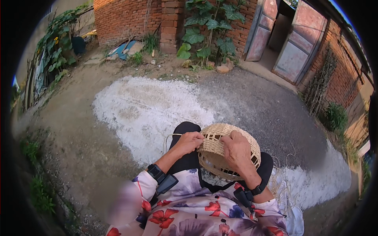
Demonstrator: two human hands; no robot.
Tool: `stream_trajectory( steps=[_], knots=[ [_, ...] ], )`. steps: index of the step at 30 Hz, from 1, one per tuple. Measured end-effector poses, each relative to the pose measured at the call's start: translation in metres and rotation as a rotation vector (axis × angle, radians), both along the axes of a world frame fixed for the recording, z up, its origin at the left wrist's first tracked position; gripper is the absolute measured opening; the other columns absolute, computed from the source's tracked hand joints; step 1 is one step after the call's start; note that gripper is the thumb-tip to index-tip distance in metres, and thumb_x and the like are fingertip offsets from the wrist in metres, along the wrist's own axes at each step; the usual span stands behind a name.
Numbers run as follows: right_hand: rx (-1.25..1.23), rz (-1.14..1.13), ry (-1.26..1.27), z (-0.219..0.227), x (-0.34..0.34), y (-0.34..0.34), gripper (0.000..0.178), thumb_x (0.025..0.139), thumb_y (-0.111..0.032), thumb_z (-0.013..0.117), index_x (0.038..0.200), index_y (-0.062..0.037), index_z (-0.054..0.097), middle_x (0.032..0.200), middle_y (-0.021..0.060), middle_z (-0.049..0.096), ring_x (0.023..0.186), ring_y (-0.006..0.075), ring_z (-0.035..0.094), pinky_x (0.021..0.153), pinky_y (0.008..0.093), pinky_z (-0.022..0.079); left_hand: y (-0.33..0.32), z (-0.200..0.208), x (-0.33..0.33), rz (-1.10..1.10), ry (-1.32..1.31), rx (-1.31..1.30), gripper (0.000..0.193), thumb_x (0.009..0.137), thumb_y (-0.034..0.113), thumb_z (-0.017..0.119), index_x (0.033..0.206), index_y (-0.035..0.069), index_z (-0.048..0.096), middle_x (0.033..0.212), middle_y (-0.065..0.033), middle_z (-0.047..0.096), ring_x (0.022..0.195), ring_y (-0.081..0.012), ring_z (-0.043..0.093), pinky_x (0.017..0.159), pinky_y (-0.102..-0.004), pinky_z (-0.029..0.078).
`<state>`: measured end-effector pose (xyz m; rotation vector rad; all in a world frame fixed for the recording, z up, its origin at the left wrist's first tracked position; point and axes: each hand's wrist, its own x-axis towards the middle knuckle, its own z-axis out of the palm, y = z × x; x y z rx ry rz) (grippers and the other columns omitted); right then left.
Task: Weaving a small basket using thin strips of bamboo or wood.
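A pale straw-coloured woven basket with open gaps in its weave lies tilted across my lap, its hollow side toward me. My left hand is closed in a pinch at the basket's left edge. From beside its fingers a thin pale strand loops out to the left and hangs down. Over the basket's upper wall, my right hand is closed with curled fingers gripping the weave; its fingertips are partly hidden. Dark bands with small devices sit on both wrists.
Loose pale strands trail by my right knee, near a white bag-like thing. White granular material and dark grit cover the ground ahead. Farther off stand a brick wall, leafy vines and a partly opened metal door.
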<state>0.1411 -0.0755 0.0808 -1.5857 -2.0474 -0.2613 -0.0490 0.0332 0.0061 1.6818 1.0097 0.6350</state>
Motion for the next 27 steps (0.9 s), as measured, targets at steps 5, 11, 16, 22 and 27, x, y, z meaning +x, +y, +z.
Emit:
stream_trajectory(
  steps=[5, 11, 16, 22, 27],
  knots=[
    [0.032, -0.234, 0.271, -0.009, 0.039, -0.022, 0.01, 0.082, 0.0, 0.057, 0.092, -0.004, 0.06, 0.083, 0.0141, 0.054, 0.074, 0.0307, 0.06, 0.066, 0.0417, 0.048, 0.013, 0.0, -0.007, -0.066, -0.399, -0.624, 0.015, 0.094, 0.012, 0.059, 0.104, 0.002, 0.063, 0.067, 0.0061, 0.048, 0.048, 0.0002, 0.033, 0.04, -0.0169, 0.024],
    [-0.078, -0.16, 0.818, -0.048, 0.109, -0.025, 0.011, 0.083, 0.003, 0.053, 0.092, -0.0026, 0.056, 0.078, 0.0022, 0.052, 0.068, 0.0115, 0.052, 0.065, 0.0279, 0.046, -0.006, 0.059, 0.02, -0.288, -0.465, -0.577, 0.024, 0.094, 0.012, 0.057, 0.113, -0.001, 0.06, 0.068, 0.003, 0.053, 0.044, -0.0002, 0.032, 0.039, -0.0175, 0.024],
    [-0.192, -0.18, 0.937, -0.108, 0.121, -0.037, 0.019, 0.084, 0.003, 0.05, 0.102, -0.0016, 0.05, 0.082, 0.0074, 0.059, 0.076, 0.0159, 0.059, 0.073, 0.0298, 0.05, -0.029, 0.045, 0.046, -0.344, -0.336, -0.612, 0.022, 0.091, 0.012, 0.059, 0.109, 0.0, 0.059, 0.069, 0.0015, 0.054, 0.043, -0.0012, 0.034, 0.038, -0.0189, 0.024],
    [-0.17, -0.294, 0.795, -0.095, 0.11, -0.07, 0.02, 0.085, 0.004, 0.048, 0.105, -0.0017, 0.05, 0.087, 0.0131, 0.061, 0.079, 0.0243, 0.063, 0.074, 0.0327, 0.051, -0.032, 0.039, 0.069, -0.402, -0.281, -0.593, 0.017, 0.09, 0.016, 0.057, 0.097, 0.001, 0.063, 0.069, 0.0009, 0.054, 0.044, -0.0045, 0.041, 0.04, -0.0231, 0.03],
    [0.152, -0.307, 0.426, -0.064, 0.085, -0.076, 0.022, 0.08, 0.006, 0.053, 0.099, -0.0034, 0.056, 0.087, 0.0141, 0.054, 0.082, 0.0351, 0.058, 0.071, 0.0426, 0.048, -0.055, 0.058, 0.073, -0.378, 0.176, 0.31, 0.018, 0.09, 0.019, 0.06, 0.095, 0.004, 0.069, 0.068, -0.0048, 0.063, 0.06, -0.0122, 0.058, 0.057, -0.0286, 0.046]
  ],
)
